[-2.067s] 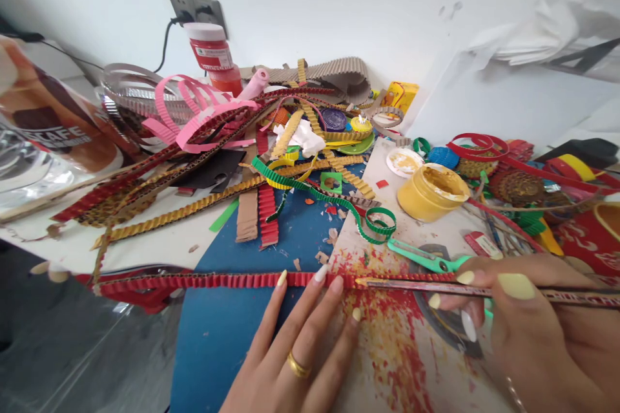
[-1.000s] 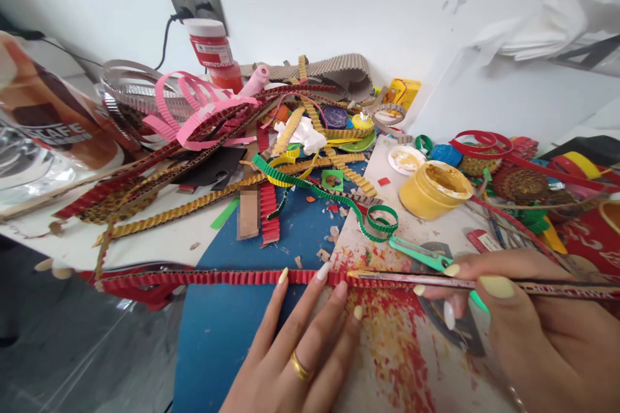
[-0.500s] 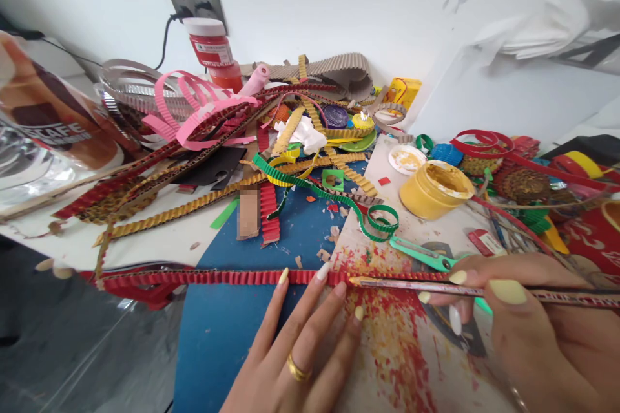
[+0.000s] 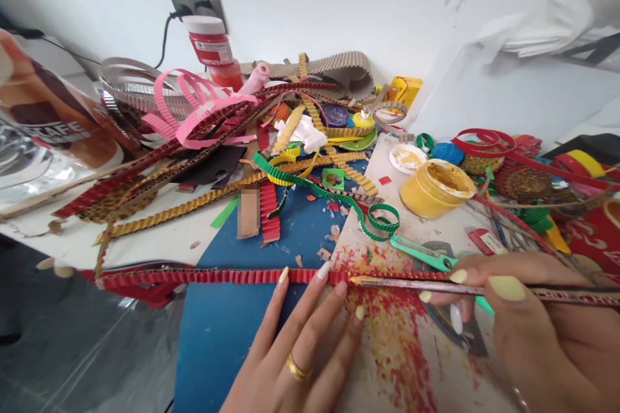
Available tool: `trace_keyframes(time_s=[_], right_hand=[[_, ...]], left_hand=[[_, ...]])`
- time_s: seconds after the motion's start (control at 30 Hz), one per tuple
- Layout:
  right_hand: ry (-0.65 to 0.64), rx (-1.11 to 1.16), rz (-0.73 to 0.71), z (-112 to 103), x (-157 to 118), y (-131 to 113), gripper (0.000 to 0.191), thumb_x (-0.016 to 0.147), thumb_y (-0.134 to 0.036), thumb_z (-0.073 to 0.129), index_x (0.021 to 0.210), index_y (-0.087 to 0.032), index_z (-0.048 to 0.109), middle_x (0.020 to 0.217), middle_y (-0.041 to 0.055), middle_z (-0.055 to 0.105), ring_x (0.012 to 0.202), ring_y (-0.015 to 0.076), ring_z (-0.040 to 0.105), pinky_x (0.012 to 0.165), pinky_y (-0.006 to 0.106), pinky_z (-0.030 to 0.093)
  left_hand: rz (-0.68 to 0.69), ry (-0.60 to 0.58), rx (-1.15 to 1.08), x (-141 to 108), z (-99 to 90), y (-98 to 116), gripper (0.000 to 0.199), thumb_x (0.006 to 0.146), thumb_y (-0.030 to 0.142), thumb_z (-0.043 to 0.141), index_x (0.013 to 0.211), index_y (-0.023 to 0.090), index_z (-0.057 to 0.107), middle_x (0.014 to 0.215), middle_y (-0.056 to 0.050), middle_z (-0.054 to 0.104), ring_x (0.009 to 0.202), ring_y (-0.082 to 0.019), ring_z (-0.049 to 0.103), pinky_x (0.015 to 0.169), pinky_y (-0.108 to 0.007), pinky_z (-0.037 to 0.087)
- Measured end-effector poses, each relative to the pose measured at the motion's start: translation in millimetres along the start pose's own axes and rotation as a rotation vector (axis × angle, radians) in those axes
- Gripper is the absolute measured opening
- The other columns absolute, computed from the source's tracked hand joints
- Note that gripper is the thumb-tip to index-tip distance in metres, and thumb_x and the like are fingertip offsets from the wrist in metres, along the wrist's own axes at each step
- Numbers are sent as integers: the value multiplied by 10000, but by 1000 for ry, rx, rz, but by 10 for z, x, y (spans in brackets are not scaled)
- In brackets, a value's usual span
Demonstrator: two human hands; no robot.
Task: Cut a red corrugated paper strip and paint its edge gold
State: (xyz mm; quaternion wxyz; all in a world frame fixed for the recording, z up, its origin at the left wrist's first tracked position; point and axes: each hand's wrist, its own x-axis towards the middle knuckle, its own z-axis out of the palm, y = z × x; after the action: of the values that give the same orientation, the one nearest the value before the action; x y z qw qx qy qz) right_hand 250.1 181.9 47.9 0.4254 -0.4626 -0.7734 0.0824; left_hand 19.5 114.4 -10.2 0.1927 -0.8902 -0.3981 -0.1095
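A long red corrugated cardboard strip point(image 4: 217, 276) lies crosswise in front of me, over a blue sheet and a paint-smeared board. My left hand point(image 4: 305, 348) is spread flat, with several fingertips pressing on the strip. A paintbrush point(image 4: 416, 284) is pinched in my right hand point(image 4: 537, 316), held nearly level. Its yellow-tinted tip touches the strip just right of my left fingers. Beyond the brush stands an uncapped jar of yellow paint point(image 4: 423, 196), its paint-smeared lid point(image 4: 407, 158) behind it. Mint-green scissors point(image 4: 421, 253) lie partly hidden behind my right fingers.
Green point(image 4: 329, 192), pink point(image 4: 194, 103) and yellow strips are heaped across the back. Red jars point(image 4: 210, 44) stand by the wall. At far left is a large bottle point(image 4: 58, 109); at right, rolled cardboard discs point(image 4: 523, 180) and a red can point(image 4: 598, 235). The table's edge is at left.
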Motion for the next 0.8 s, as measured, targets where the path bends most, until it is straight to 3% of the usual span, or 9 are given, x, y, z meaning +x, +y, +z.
trace_keyframes(time_s=[0.1,0.3,0.63,0.8], right_hand=[[3,16,29,5,-15,1,228,945,-318,465,766,-322,606,560,-64,646,385,98,566,339,187,419],[6,4,-87,14,31,-6,231,933,-288,486,739,-290,611,549,-63,656,382,91,574,338,185,414],[-28,-8,-68,-16,54,-31,238,938,-274,482,736,-283,609,537,-68,644,378,77,571,346,165,415],[25,53,-17,-10,5,-11,249,930,-294,500,723,-281,637,525,-60,634,342,80,524,327,199,389]], left_hand=[[-6,-3,-14,-7,-5,0,570,873,307,621,1395,185,427,1390,-110,528,1308,-318,448,1131,-563,153],[-3,2,-12,7,-22,-2,549,885,322,603,1389,181,437,1381,-107,538,1297,-320,458,1120,-566,163],[11,-4,0,18,-18,6,523,897,328,587,1382,193,446,1370,-95,549,1284,-308,476,1121,-565,158],[-6,7,-17,-2,-10,10,525,897,305,589,1388,196,437,1379,-96,543,1322,-311,431,1135,-549,165]])
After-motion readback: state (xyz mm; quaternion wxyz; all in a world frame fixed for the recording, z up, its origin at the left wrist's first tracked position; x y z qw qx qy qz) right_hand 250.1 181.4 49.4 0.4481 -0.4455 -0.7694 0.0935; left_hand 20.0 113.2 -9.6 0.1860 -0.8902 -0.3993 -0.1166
